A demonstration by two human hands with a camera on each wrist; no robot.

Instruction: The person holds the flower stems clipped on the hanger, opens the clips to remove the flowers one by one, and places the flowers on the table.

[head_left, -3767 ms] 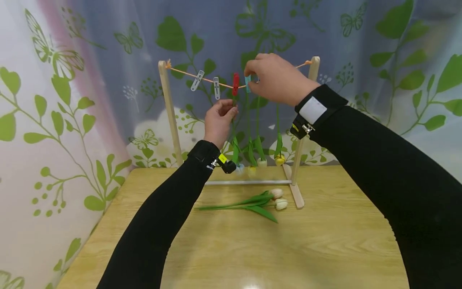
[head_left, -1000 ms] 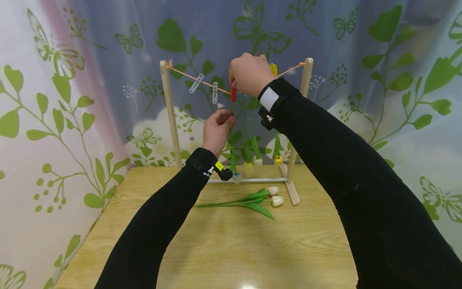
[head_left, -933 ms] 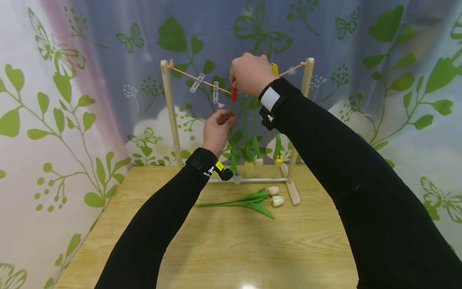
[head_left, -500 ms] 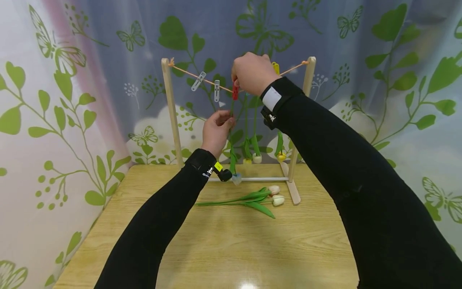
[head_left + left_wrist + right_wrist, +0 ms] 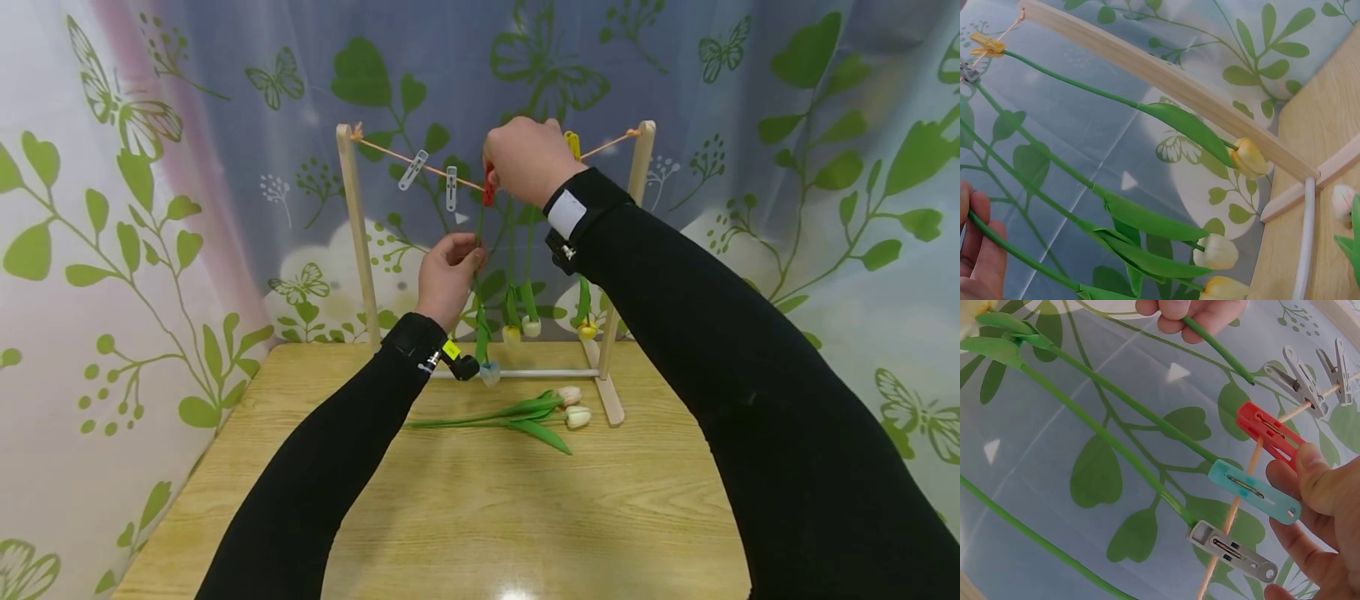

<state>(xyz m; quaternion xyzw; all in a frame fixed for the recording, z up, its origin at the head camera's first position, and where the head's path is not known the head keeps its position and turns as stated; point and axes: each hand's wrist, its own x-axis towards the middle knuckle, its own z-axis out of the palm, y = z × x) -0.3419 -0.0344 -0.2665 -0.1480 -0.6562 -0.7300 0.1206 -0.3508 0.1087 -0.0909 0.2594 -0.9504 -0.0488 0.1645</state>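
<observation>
My left hand point(image 5: 446, 279) pinches the green stem point(image 5: 1219, 353) of an upside-down tulip whose pale blue bloom point(image 5: 490, 373) hangs low in the head view. In the right wrist view the stem's cut end stands just apart from a red clothespin point(image 5: 1266, 431). That clothespin sits on the orange cord point(image 5: 1230, 515), its handle end pinched by my right hand point(image 5: 532, 158). Beside it, a light blue clothespin point(image 5: 1252, 490) and a grey clothespin point(image 5: 1232, 551) each hold a tulip stem. A yellow clothespin point(image 5: 988, 45) holds another, with a yellow bloom point(image 5: 1249, 158).
Two grey clothespins, one slanted point(image 5: 413, 170) and one upright point(image 5: 452, 190), hang left of the red one. A wooden frame point(image 5: 358, 242) carries the cord. Two pale tulips point(image 5: 577, 417) lie on the wooden table point(image 5: 480, 508), before the frame's white bottom rod point(image 5: 547, 372).
Since the oldest frame, my right hand has moved left from the light blue clothespin to the red one. My left hand has sunk slightly with the pale blue tulip.
</observation>
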